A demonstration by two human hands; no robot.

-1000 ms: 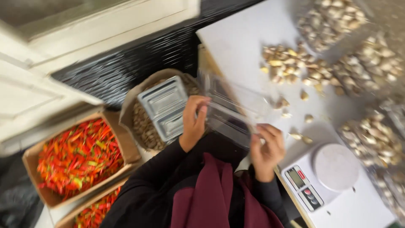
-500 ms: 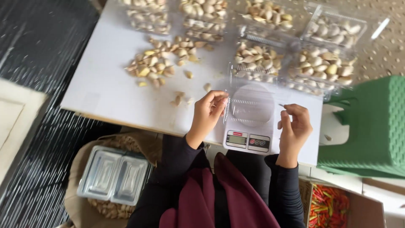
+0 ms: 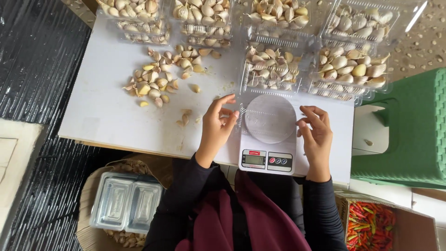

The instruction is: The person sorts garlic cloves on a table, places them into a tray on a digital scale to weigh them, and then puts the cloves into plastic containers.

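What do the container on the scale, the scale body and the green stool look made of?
Container: thin clear plastic, glossy; the scale shows through it. Scale: white moulded plastic, likely smooth. Green stool: probably plastic, with a woven-look texture. Both hands touch the container's sides.

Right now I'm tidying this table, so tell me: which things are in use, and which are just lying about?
In use:
left hand and right hand, either side of the clear container on the white scale

Lying about:
loose garlic cloves
filled garlic boxes
empty clear boxes
red chillies
green stool
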